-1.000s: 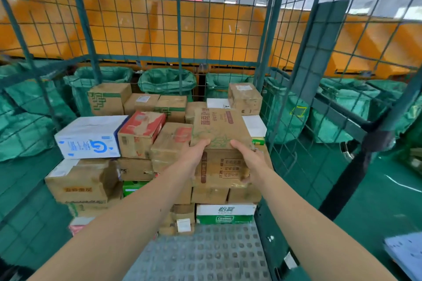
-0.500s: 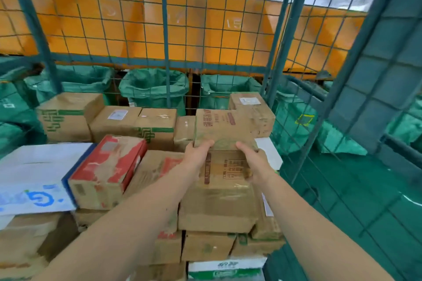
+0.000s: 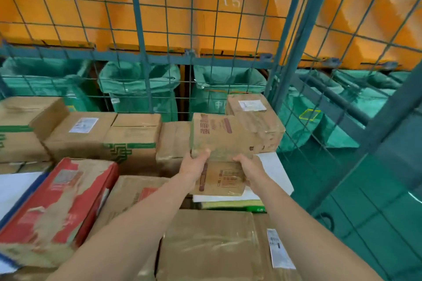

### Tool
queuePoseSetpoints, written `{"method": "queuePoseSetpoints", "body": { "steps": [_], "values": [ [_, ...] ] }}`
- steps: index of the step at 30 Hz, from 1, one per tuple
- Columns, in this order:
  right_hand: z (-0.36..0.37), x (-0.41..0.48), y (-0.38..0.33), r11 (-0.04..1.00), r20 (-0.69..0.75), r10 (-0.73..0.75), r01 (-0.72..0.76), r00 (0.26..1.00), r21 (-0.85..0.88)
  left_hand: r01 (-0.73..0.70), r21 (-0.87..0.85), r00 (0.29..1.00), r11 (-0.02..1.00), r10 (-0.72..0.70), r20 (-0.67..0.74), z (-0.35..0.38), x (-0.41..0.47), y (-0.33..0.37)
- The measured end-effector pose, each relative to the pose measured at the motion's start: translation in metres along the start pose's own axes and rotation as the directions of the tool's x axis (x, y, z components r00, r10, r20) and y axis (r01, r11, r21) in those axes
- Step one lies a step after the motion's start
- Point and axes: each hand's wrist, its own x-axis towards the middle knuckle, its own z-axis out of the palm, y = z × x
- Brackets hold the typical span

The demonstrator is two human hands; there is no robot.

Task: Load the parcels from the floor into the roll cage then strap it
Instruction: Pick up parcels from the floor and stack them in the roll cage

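Observation:
Both my hands hold one brown cardboard parcel (image 3: 219,137) with red print, above the stack inside the roll cage (image 3: 139,36). My left hand (image 3: 194,163) grips its near left corner, and my right hand (image 3: 250,167) grips its near right corner. The parcel hangs over a white flat parcel (image 3: 271,166) and next to a taped brown box with a label (image 3: 251,107) at the back right. Several other parcels fill the cage: a red and white carton (image 3: 57,207) on the left and a large brown box (image 3: 205,244) in front.
Green mesh walls enclose the stack at the back and right (image 3: 319,89). Behind the mesh stand green sacks (image 3: 139,82) under orange chutes (image 3: 205,11). Green floor (image 3: 376,223) lies to the right.
The view has closed in on the stack and sits higher over it. Both hands have carried the parcel deeper into the cage, toward the back right.

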Motion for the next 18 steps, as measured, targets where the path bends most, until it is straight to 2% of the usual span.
{"method": "queuePoseSetpoints", "body": {
  "steps": [2, 3, 5, 7, 9, 13, 18],
  "values": [
    [-0.002, 0.026, -0.005, 0.962, 0.031, -0.166, 0.169, 0.986, -0.213, -0.011, 0.018, 1.0, 1.0, 0.011, 0.007, 0.011, 0.027, 0.002],
    [-0.003, 0.04, -0.007, 0.894, 0.051, -0.24, 0.241, 0.97, -0.377, -0.026, 0.033, 1.0, 0.999, 0.026, 0.005, 0.018, 0.044, 0.001],
    [-0.003, 0.069, -0.013, 0.673, 0.044, -0.35, 0.284, 0.936, -0.683, -0.066, 0.097, 0.997, 0.993, 0.07, -0.038, 0.029, 0.076, 0.001],
    [-0.001, 0.093, -0.02, 0.474, 0.071, -0.402, 0.274, 0.913, -0.837, -0.087, 0.122, 0.993, 0.989, 0.096, -0.072, 0.036, 0.112, 0.001],
    [0.003, 0.113, -0.025, 0.36, 0.126, -0.415, 0.289, 0.901, -0.887, -0.105, 0.147, 0.989, 0.984, 0.119, -0.09, 0.038, 0.13, 0.014],
    [0.012, 0.146, -0.036, 0.347, 0.158, -0.358, 0.288, 0.92, -0.893, -0.076, 0.184, 0.991, 0.98, 0.094, -0.092, 0.035, 0.172, 0.028],
    [0.02, 0.172, -0.043, 0.342, 0.164, -0.36, 0.294, 0.918, -0.893, -0.041, 0.119, 0.987, 0.992, 0.058, -0.15, 0.037, 0.176, 0.058]
  ]
}}
